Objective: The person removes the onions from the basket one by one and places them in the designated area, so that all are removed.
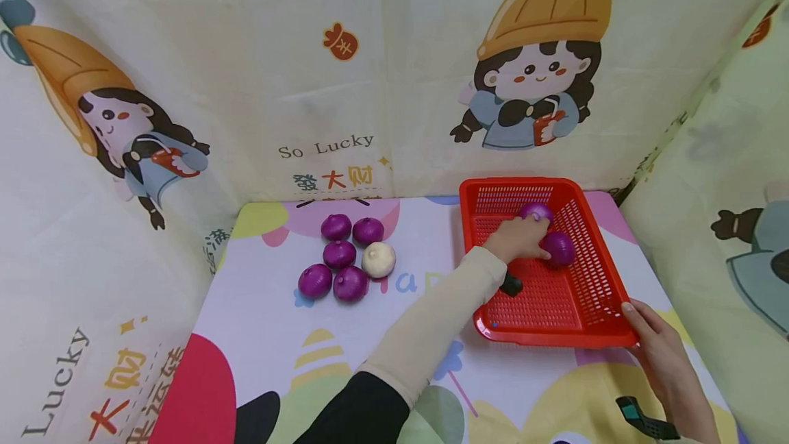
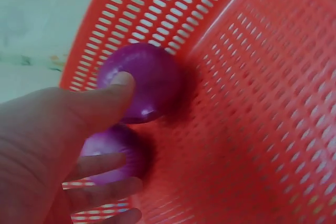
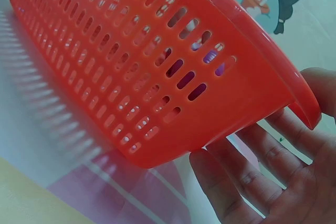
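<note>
A red plastic basket (image 1: 548, 307) with slotted walls holds two purple onions. My left hand (image 1: 518, 238) reaches over its side and is down inside at the onions. In the left wrist view the thumb lies against one purple onion (image 2: 155, 80), while the spread, straight fingers overlap the other purple onion (image 2: 137, 153). Both onions sit near the basket's slotted wall. My right hand (image 1: 668, 351) holds the near right corner of the basket; in the right wrist view its thumb is over the rim and the fingers (image 3: 257, 182) are beneath it.
Left of the basket, several purple onions (image 1: 340, 255) stand grouped on the patterned tabletop (image 1: 259, 307), with one white onion (image 1: 379, 260) at their right side. Printed cloth (image 1: 425, 88) hangs behind and along both sides of the table.
</note>
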`<state>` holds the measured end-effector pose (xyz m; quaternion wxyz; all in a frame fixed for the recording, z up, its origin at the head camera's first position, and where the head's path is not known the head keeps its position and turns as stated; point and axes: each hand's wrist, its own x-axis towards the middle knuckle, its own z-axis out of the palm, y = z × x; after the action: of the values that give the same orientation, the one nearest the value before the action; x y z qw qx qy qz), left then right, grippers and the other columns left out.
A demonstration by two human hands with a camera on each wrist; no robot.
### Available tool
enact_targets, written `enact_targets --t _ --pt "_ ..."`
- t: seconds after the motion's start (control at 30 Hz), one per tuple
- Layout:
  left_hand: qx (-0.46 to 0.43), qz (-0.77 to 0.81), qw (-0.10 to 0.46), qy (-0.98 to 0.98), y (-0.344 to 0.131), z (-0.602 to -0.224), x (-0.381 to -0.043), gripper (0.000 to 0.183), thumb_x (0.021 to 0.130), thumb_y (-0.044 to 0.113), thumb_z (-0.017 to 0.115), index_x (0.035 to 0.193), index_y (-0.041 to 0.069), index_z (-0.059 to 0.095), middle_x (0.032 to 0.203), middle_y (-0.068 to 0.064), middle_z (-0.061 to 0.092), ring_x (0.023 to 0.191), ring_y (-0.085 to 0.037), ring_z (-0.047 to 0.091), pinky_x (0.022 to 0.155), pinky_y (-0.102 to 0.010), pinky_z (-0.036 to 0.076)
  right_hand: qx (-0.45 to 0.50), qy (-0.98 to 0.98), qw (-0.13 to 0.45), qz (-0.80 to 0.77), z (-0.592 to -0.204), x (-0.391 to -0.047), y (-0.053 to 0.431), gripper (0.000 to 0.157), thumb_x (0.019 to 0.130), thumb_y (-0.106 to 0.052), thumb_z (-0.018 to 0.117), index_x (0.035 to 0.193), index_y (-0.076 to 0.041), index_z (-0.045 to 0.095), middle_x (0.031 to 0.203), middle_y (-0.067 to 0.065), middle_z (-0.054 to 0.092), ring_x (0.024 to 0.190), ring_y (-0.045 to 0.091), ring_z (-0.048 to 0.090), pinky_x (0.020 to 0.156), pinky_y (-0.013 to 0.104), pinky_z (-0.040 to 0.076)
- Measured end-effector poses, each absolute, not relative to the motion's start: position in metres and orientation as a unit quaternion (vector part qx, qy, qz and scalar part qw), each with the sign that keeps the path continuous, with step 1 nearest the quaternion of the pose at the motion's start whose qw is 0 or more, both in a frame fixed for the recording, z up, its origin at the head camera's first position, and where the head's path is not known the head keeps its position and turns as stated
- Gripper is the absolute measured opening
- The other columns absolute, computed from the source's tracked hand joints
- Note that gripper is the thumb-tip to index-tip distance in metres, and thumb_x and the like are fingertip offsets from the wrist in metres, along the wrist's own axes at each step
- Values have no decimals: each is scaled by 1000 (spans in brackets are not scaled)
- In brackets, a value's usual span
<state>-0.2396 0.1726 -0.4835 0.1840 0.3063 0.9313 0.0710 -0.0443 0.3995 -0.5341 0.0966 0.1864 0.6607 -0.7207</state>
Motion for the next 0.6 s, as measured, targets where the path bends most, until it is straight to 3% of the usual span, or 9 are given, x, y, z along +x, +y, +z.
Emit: enact_targets --t 0.23,0.6 --pt "247 170 252 920 184 -496 -237 86 93 56 71 163 30 28 163 10 42 144 -11 51 116 -33 48 186 663 92 -719 -534 -42 400 15 109 -34 52 113 -43 63 99 -27 69 84 1 69 71 18 61" --pt "227 136 206 942 197 -517 -228 81 92 61 69 157 26 35 155 3 51 136 -16 52 108 -34 53 192 669 98 -711 -533 -43 398 12 108 -37 53 116 -42 60 99 -29 68 85 -1 68 72 16 59"
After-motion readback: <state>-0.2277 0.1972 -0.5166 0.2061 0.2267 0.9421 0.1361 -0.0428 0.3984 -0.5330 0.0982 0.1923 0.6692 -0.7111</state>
